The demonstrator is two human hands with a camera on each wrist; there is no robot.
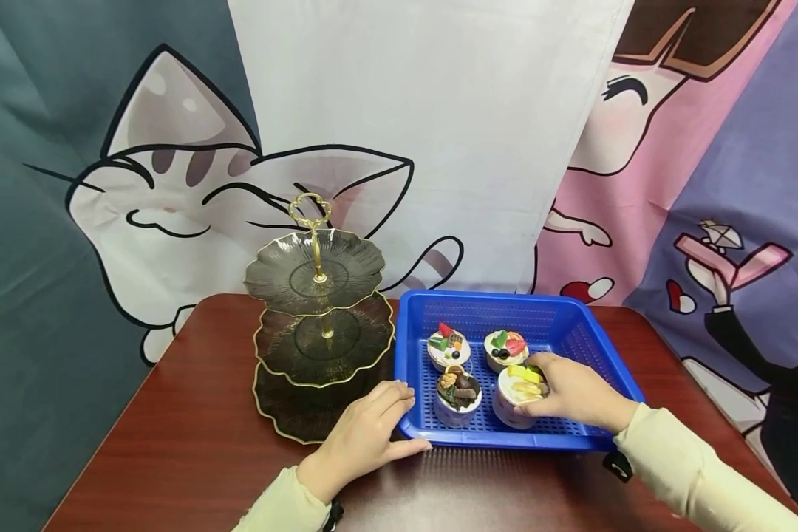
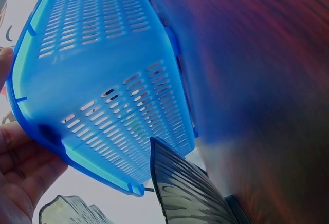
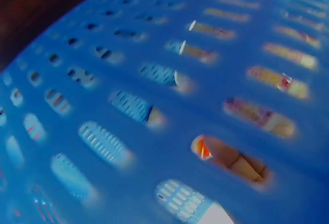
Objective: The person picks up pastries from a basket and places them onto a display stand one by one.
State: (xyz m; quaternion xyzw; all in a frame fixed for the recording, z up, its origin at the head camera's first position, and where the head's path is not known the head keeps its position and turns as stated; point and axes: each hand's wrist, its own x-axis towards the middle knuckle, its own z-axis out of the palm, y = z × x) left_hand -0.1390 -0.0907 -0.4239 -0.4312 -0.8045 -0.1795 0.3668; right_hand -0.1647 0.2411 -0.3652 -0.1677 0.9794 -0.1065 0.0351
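In the head view, a blue plastic basket [image 1: 499,441] holds several cupcakes in pale cups. My right hand [image 1: 575,391] reaches over its rim and grips the front right cupcake [image 1: 510,408], topped with yellow fruit slices, thumb in front and fingers behind. Nearby stand a chocolate-and-nut cupcake [image 1: 457,403], a back left cupcake [image 1: 448,349] and a strawberry-topped cupcake [image 1: 505,350]. My left hand [image 1: 366,436] holds the basket's front left corner; the left wrist view shows its fingers [image 2: 31,167] at the rim. The basket's slotted wall [image 3: 169,100] fills the right wrist view.
Left of the basket stands a three-tier stand [image 1: 319,347] of dark fluted plates with gold edges and a gold handle. Its lower plates are close to my left hand. Both stand on a reddish-brown table [image 1: 173,443], with a cartoon-printed curtain [image 1: 432,133] behind.
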